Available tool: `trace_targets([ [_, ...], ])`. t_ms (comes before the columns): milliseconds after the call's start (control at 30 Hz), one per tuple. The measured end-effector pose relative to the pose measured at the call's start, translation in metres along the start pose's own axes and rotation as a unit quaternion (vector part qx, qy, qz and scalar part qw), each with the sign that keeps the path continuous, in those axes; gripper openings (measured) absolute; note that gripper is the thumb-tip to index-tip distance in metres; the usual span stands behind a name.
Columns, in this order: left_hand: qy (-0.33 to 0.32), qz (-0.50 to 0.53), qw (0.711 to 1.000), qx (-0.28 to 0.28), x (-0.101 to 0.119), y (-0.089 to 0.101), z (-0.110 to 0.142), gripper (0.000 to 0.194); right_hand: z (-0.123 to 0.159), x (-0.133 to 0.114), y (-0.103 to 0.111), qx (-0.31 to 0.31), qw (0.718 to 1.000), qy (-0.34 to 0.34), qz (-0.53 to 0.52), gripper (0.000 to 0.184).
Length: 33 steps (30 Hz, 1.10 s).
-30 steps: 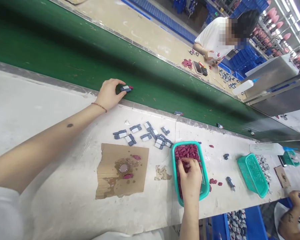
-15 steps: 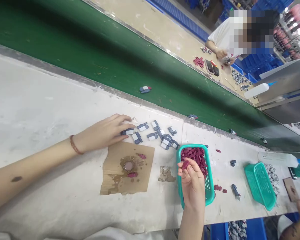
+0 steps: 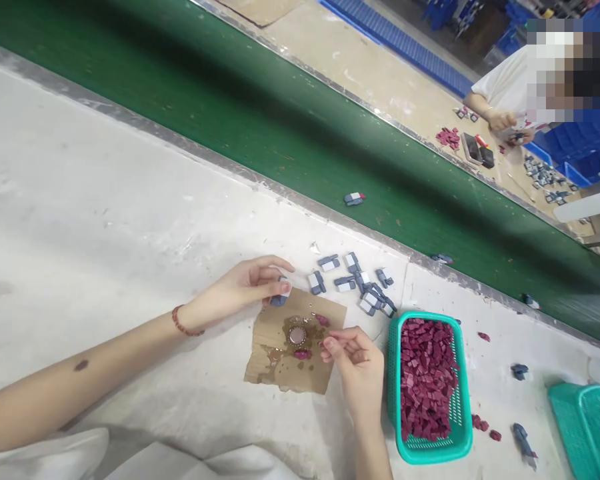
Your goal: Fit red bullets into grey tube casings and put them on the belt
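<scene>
My left hand [image 3: 247, 287] is closed on a small blue-grey and white plastic piece [image 3: 279, 297], just over the top left edge of a brown cardboard sheet [image 3: 333, 373]. Above the sheet's right side, my right hand [image 3: 356, 363] pinches a small dark red piece [image 3: 323, 344], mostly covered by the fingers. A round cap [image 3: 297, 335] sits on the cardboard amid wet stains, with two dark red pieces [image 3: 303, 355] lying near it. Several more blue-grey and white pieces [image 3: 345, 285] are clustered beyond the cardboard.
Right of my right hand stands a green basket [image 3: 433, 456] of dark red pieces. Another green basket [image 3: 583, 427] is at the far right. Beyond the table runs a green conveyor belt [image 3: 290, 167] carrying a few pieces. Across it, a person [image 3: 503, 83] works at another bench.
My left hand has picked up a blue-grey and white piece and drawn it to the cardboard. My right hand has moved left from the basket with its dark red piece. The view has shifted left.
</scene>
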<state>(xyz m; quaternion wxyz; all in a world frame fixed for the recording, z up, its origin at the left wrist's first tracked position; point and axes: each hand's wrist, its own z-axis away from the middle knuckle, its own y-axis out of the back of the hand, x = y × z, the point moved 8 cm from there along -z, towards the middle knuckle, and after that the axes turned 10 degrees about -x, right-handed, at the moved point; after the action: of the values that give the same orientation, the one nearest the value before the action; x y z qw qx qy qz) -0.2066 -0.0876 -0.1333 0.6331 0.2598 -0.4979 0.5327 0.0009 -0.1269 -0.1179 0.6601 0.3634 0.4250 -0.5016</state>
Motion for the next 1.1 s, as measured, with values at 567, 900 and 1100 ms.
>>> trace_targets([
  [567, 0.055, 0.103, 0.993, -0.001, -0.042, -0.023, 0.031, 0.047, -0.003, -0.011, -0.061, -0.131, 0.875, 0.204, 0.419, 0.031],
  [900, -0.023, -0.087, 0.996, -0.022, -0.028, -0.031, 0.04, 0.036, -0.01, -0.003, -0.03, -0.046, 0.993, 0.072, 0.078, 0.023],
  [1100, -0.067, -0.163, 0.979, -0.102, -0.017, -0.047, 0.043, 0.033, -0.005, -0.018, -0.034, -0.055, 0.993, 0.104, -0.01, 0.018],
])
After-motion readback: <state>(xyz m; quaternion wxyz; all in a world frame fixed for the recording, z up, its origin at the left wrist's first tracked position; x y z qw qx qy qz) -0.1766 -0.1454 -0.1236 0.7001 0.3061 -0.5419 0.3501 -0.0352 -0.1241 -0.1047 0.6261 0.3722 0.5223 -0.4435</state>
